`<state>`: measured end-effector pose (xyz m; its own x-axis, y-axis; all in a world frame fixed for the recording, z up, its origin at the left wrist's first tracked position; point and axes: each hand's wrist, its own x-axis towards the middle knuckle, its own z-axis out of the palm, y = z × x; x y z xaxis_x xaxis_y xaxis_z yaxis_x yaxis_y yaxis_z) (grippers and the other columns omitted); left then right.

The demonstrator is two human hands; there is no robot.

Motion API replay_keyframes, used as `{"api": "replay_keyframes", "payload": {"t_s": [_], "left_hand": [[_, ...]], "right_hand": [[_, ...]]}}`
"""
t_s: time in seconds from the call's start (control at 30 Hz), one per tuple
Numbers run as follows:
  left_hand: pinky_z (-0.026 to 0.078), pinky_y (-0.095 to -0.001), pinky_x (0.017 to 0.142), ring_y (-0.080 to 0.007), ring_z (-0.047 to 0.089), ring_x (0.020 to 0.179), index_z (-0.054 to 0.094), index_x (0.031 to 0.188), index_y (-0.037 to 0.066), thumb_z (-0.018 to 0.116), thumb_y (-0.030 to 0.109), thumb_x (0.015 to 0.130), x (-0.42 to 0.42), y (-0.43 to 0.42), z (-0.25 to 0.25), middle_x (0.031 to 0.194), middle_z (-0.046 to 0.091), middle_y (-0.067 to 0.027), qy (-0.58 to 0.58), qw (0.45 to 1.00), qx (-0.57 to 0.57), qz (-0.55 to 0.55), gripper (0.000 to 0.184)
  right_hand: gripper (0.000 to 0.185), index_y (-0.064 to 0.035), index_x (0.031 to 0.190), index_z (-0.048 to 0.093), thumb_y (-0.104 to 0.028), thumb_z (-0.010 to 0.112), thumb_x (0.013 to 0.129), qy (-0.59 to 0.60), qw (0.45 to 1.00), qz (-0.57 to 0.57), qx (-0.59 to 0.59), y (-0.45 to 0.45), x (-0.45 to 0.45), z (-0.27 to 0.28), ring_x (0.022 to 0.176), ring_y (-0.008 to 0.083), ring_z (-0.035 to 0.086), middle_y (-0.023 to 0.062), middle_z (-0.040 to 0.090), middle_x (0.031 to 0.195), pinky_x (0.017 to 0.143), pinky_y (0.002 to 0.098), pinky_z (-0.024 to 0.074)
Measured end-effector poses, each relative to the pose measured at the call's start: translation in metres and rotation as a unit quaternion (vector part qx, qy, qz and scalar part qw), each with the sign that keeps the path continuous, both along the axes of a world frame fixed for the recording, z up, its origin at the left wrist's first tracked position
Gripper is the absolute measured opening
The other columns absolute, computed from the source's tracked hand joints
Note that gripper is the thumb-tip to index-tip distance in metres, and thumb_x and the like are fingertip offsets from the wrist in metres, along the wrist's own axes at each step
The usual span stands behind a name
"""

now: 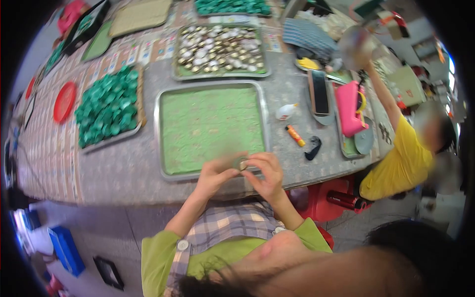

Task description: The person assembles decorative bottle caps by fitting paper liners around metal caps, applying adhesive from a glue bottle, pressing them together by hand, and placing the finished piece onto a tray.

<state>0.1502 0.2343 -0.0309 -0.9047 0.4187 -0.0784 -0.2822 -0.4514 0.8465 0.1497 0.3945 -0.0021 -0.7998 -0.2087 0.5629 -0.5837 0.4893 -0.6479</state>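
Observation:
My left hand (216,173) and my right hand (267,174) meet over the near edge of a green-lined metal tray (210,123). Between their pinched fingertips is a small round metallic piece (242,164); its details are too blurred to make out. Both hands are closed on it. Just beyond the green-lined tray, a second tray (175,74) holds many small round pieces (220,48) in gold and white. To the left lies a tray heaped with green, shiny round pieces (109,106).
A red dish (65,102) lies far left. On the right are a white bottle (285,112), an orange glue stick (295,135), a dark strap (312,148), a phone (318,93) and a pink case (349,109). Another person in a yellow shirt (401,163) reaches across at right.

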Motion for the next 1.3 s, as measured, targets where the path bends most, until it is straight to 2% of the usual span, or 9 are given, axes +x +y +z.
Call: {"api": "replay_keyframes", "payload": {"t_s": [0.07,0.1,0.2,0.3,0.4,0.97,1.07,1.13,1.3], "left_hand": [[0.041,-0.0258,0.082,-0.0134,0.051,0.096,0.049,0.112,-0.003,0.058,0.002,0.074,0.001,-0.001,-0.006,0.108,0.054,-0.0097,-0.044,0.999,-0.002,0.027,0.04],[0.041,-0.0258,0.082,-0.0134,0.051,0.096,0.049,0.112,-0.003,0.058,0.002,0.074,0.001,0.0,-0.004,0.108,0.054,-0.0097,-0.032,0.999,0.006,0.001,0.04],[0.043,-0.0269,0.082,-0.0153,0.053,0.095,0.048,0.112,-0.004,0.057,0.0,0.073,-0.003,0.003,0.007,0.106,0.054,-0.0105,0.001,0.999,-0.002,0.042,0.04],[0.043,-0.0274,0.084,-0.016,0.054,0.094,0.048,0.112,-0.004,0.057,-0.001,0.073,-0.001,0.009,-0.004,0.108,0.055,-0.0112,0.025,0.999,0.026,0.04,0.04],[0.045,-0.0311,0.083,-0.0204,0.051,0.1,0.048,0.113,-0.002,0.061,0.002,0.072,-0.002,0.008,-0.01,0.114,0.05,-0.0155,0.037,0.997,0.006,0.063,0.043],[0.048,-0.0315,0.078,-0.0197,0.054,0.096,0.048,0.113,-0.001,0.059,0.002,0.075,0.018,0.02,-0.012,0.112,0.051,-0.0164,0.091,0.993,0.004,0.073,0.039],[0.048,-0.0322,0.078,-0.0197,0.054,0.096,0.048,0.113,-0.001,0.059,0.003,0.075,0.021,0.019,-0.013,0.112,0.051,-0.0158,0.094,0.993,-0.007,0.077,0.04],[0.048,-0.0326,0.078,-0.0196,0.054,0.096,0.048,0.113,-0.001,0.059,0.003,0.075,0.019,0.02,-0.012,0.112,0.052,-0.0156,0.102,0.992,-0.022,0.066,0.04],[0.047,-0.0327,0.079,-0.0197,0.054,0.097,0.047,0.113,-0.001,0.058,0.002,0.075,0.011,0.024,-0.004,0.112,0.051,-0.0158,0.084,0.995,0.003,0.046,0.039]], "right_hand": [[0.027,-0.0059,0.085,0.057,-0.005,0.069,0.06,-0.003,1.0,0.011,-0.001,0.002,-0.001,-0.002,0.077,0.0252,0.054,0.0082,0.056,0.086,0.065,0.0326,0.0444],[0.027,-0.006,0.084,0.059,-0.006,0.07,0.06,-0.007,1.0,0.001,-0.015,0.001,0.0,-0.002,0.078,0.024,0.055,0.0076,0.057,0.083,0.068,0.0315,0.044],[0.025,-0.0058,0.084,0.058,-0.007,0.07,0.062,-0.024,0.999,0.002,-0.036,0.001,0.001,-0.005,0.08,0.0244,0.055,0.0077,0.056,0.085,0.07,0.0322,0.0447],[0.024,-0.0064,0.085,0.057,-0.008,0.069,0.064,-0.01,0.999,0.004,-0.037,0.005,0.002,-0.005,0.08,0.0235,0.055,0.0075,0.056,0.088,0.069,0.0315,0.0445],[0.023,-0.0063,0.084,0.056,-0.008,0.067,0.063,0.015,0.999,-0.005,-0.047,0.007,0.003,-0.008,0.078,0.0238,0.053,0.0071,0.055,0.086,0.066,0.0312,0.0439],[0.023,-0.0063,0.084,0.057,-0.008,0.068,0.064,0.01,0.996,0.02,-0.086,0.02,0.025,-0.003,0.08,0.0226,0.054,0.0067,0.055,0.088,0.068,0.0306,0.0436],[0.024,-0.0067,0.083,0.056,-0.007,0.068,0.062,0.021,0.996,0.01,-0.085,0.02,0.027,-0.003,0.078,0.0234,0.054,0.0062,0.056,0.087,0.065,0.0307,0.0443],[0.023,-0.0065,0.084,0.058,-0.008,0.068,0.064,-0.005,0.997,0.004,-0.079,0.021,0.028,-0.006,0.082,0.0227,0.054,0.0065,0.056,0.089,0.07,0.0309,0.0434],[0.022,-0.0066,0.084,0.057,-0.008,0.068,0.064,-0.008,0.996,-0.011,-0.083,0.022,0.025,-0.007,0.083,0.0228,0.054,0.0067,0.056,0.09,0.071,0.0312,0.0432]]}}
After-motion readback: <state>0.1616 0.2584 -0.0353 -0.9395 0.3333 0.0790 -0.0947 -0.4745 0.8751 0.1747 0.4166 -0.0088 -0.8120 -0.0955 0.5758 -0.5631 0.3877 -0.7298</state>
